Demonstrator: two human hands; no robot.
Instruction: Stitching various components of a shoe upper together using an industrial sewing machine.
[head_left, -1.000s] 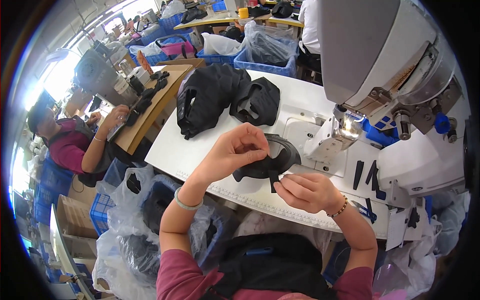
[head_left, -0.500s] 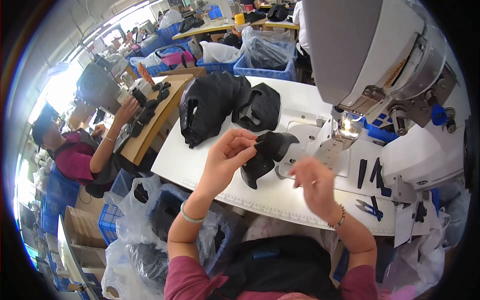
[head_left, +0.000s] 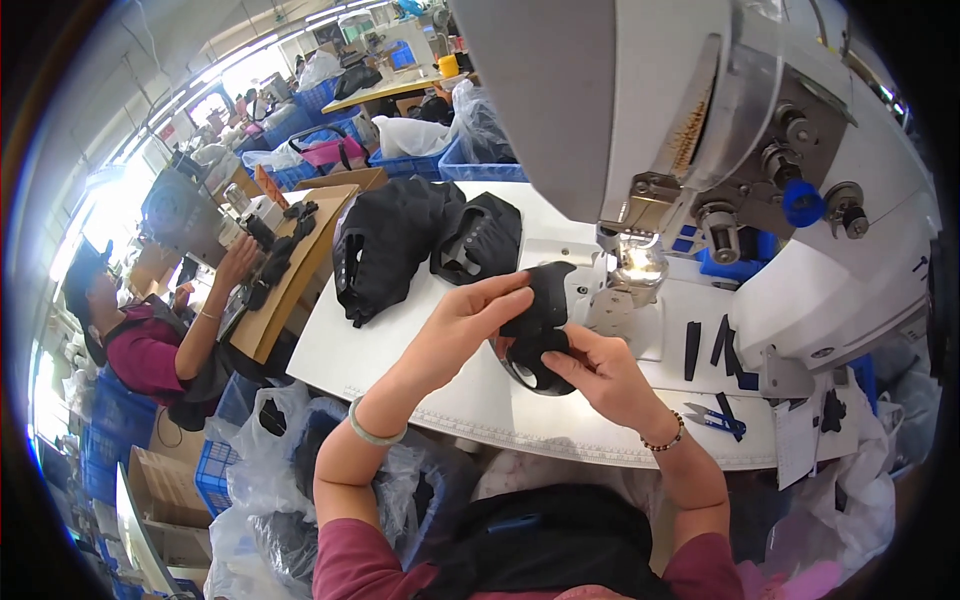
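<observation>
My left hand pinches the upper left side of a curved black fabric piece that looks like part of a cap. My right hand grips its lower right side, thumb on top. The piece is held above the front of the white sewing table, left of the sewing machine's lit needle area. Fingers hide some of its middle. Behind my left hand lie a nested stack of black caps and one more black cap with its back opening showing.
Black strips and blue-handled thread snips lie right of the machine bed. Lower left stands a blue crate with plastic bags. A co-worker sits at another machine on the left. The machine head overhangs the table.
My right hand, apart from the black piece before, has come left and taken hold of it. The piece has been turned between both hands. The whole view has shifted somewhat.
</observation>
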